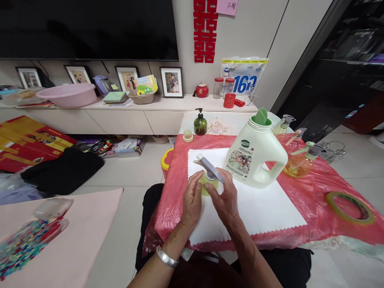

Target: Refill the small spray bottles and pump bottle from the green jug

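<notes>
And here we are with both hands on the spray bottle (pixel 205 179), right over the near-left part of the white mat (pixel 216 224). Our left hand (pixel 192 200) closes round one side, our right hand (pixel 226 198) round the other, thumbs in front on the yellowish body. The grey spray head (pixel 210 167) leans up and to the left, between our hands; whether the base touches the mat, we can't tell.

Just to the right, the big jug (pixel 255 156) stands upright, label towards us, with a green spout (pixel 262 117) showing in its mouth. Beyond it we've got more spray bottles (pixel 301 166) grouped on the red cover (pixel 171 200), and nearer the right edge the tape roll (pixel 349 208) lies flat.

Over at the far left corner, there's the cap (pixel 188 136), just beside the green pump bottle (pixel 200 124), standing upright. We've a silver bracelet (pixel 167 257) on the left wrist, too.
</notes>
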Demonstrator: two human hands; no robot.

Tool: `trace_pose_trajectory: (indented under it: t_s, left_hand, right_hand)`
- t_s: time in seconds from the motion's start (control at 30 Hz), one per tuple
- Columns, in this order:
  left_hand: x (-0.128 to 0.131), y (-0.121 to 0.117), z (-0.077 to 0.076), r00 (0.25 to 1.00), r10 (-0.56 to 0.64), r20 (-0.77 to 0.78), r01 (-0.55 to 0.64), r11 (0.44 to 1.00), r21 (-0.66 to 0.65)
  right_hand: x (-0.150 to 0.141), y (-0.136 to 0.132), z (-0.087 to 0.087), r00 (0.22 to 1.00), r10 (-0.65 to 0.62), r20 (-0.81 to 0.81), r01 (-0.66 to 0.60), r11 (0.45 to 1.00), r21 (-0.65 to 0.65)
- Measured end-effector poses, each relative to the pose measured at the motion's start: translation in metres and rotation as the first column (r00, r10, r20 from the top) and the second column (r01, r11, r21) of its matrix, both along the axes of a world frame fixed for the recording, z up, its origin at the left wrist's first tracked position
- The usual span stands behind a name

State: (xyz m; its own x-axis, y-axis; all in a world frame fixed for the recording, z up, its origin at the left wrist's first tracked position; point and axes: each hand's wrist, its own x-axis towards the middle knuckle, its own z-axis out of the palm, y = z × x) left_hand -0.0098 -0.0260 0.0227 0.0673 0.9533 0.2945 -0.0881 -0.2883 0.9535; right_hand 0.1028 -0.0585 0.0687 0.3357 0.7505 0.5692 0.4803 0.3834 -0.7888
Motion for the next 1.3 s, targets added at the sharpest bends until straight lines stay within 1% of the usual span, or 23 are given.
trace_pose_trajectory:
  t_s: [0.1, 0.2, 0.37, 0.47, 0.57, 0.67, 0.73, 0.83, 0.97, 1.03, 1.1, 1.2, 1.3]
  left_hand:
    - [-0.002, -0.002, -0.013, 0.997, 0.017, -0.072, -0.018, 1.000, -0.021]
    - [-0.003, -0.002, -0.020, 0.993, 0.023, -0.119, -0.029, 0.998, -0.048]
    - [-0.007, -0.001, -0.025, 0.990, 0.029, -0.135, -0.039, 0.997, -0.072]
    - [-0.008, 0.001, -0.026, 0.991, 0.050, -0.120, -0.061, 0.994, -0.086]
    - [-0.008, 0.002, -0.028, 0.993, 0.056, -0.104, -0.067, 0.993, -0.101]
    - [-0.009, 0.002, -0.027, 0.994, 0.031, -0.103, -0.043, 0.992, -0.119]
    - [-0.009, 0.002, -0.026, 0.995, 0.004, -0.104, -0.018, 0.991, -0.136]
    - [-0.008, 0.001, -0.024, 0.995, -0.018, -0.094, 0.001, 0.984, -0.178]
    - [-0.007, 0.002, -0.026, 0.997, -0.008, -0.073, -0.010, 0.971, -0.237]
    - [-0.006, 0.002, -0.027, 0.998, -0.014, -0.055, 0.000, 0.969, -0.247]
    - [-0.006, 0.001, -0.028, 0.999, -0.013, -0.035, 0.004, 0.970, -0.245]
    - [-0.005, 0.000, -0.027, 1.000, -0.003, -0.017, -0.002, 0.967, -0.254]
    - [-0.006, 0.001, -0.027, 0.999, -0.011, -0.040, 0.000, 0.963, -0.271]
  right_hand:
    - [0.002, -0.003, 0.011, 0.999, -0.036, 0.024, 0.036, 0.999, -0.019]
    - [0.005, -0.003, 0.025, 0.997, -0.051, 0.060, 0.053, 0.998, -0.036]
    - [0.008, 0.003, 0.048, 0.971, -0.084, 0.225, 0.096, 0.994, -0.046]
    - [0.009, 0.009, 0.054, 0.944, -0.086, 0.318, 0.114, 0.991, -0.071]
    - [0.009, 0.012, 0.056, 0.923, -0.103, 0.371, 0.143, 0.987, -0.080]
    - [0.011, 0.008, 0.059, 0.920, -0.130, 0.370, 0.171, 0.982, -0.080]
    - [0.013, 0.002, 0.062, 0.938, -0.135, 0.319, 0.164, 0.984, -0.066]
    - [0.022, -0.010, 0.071, 0.972, -0.104, 0.209, 0.114, 0.993, -0.032]
    - [0.049, -0.036, 0.088, 0.989, -0.071, 0.128, 0.072, 0.997, -0.010]
    - [0.070, -0.051, 0.096, 0.994, -0.076, 0.081, 0.079, 0.997, -0.026]
    - [0.096, -0.068, 0.100, 0.997, -0.078, 0.021, 0.079, 0.995, -0.068]
    - [0.140, -0.089, 0.101, 0.989, -0.124, -0.076, 0.113, 0.984, -0.140]
    - [0.187, -0.104, 0.096, 0.969, -0.242, -0.056, 0.228, 0.956, -0.186]
